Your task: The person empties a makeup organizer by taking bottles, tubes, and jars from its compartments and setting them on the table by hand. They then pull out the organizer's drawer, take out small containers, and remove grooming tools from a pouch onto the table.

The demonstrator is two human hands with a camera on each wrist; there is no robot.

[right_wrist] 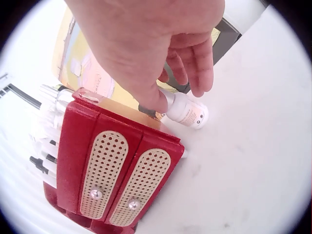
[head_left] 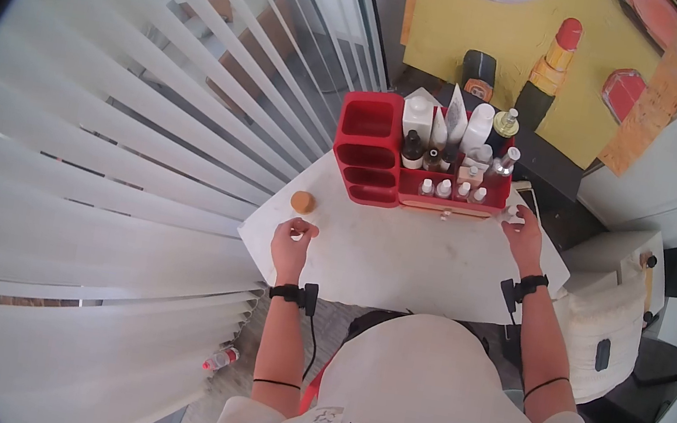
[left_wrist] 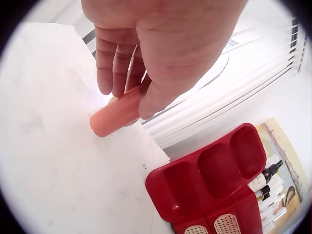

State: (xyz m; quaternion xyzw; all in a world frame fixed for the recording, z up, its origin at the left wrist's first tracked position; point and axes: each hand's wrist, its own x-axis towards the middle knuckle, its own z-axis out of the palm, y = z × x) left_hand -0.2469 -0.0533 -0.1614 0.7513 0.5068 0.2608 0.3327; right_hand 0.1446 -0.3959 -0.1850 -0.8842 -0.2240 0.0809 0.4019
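Note:
A coral cylinder (left_wrist: 116, 116) is pinched between the thumb and fingers of the left hand (head_left: 291, 250), low over the white table; the fingertips behind it are partly hidden. Just beyond that hand in the head view stands a round orange-brown object (head_left: 303, 202). The right hand (head_left: 523, 241) holds a small white bottle (right_wrist: 187, 112) by its grey cap end, beside the right end of the red organizer (head_left: 406, 205). Printed text shows on the bottle's side. Several bottles and tubes stand in the organizer, whose front has two perforated panels (right_wrist: 105, 170) with round knobs.
The white table (head_left: 383, 263) has its near edge against the person's body. White vertical blinds (head_left: 122, 177) hang at the left. Behind the organizer leans a yellow painting with a lipstick (head_left: 555, 60). A cream cushion (head_left: 602, 337) lies at the right, beyond the table.

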